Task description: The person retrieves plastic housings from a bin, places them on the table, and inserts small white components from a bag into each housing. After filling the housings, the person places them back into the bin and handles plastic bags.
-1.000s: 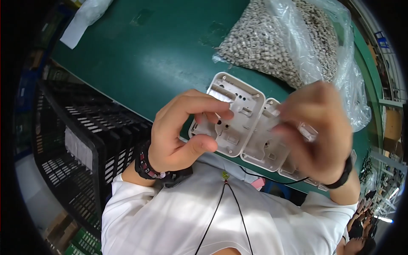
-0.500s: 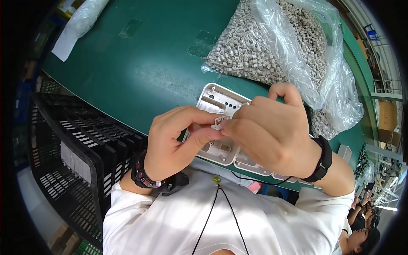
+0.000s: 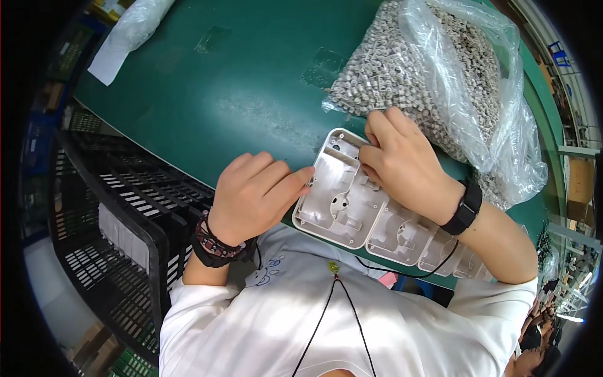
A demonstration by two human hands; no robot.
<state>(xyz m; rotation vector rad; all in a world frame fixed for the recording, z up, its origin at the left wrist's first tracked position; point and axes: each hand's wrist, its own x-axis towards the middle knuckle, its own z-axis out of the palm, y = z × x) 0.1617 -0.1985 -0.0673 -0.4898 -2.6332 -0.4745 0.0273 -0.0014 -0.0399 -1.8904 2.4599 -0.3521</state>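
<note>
1. So, hands apart: left hand (image 3: 254, 196) at left rim of white housing (image 3: 323, 195), right hand (image 3: 405, 162) over its right side; can't tell if either grips.
2. Housing sits open-side-up on green worktop (image 3: 245, 75).
3. Clear bag (image 3: 436, 81) of grey parts (image 3: 370, 78) beyond.

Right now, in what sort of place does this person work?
Probably a factory assembly workshop: a row of pale plastic housings, a clear bag full of small parts, and a black slotted crate.
</note>
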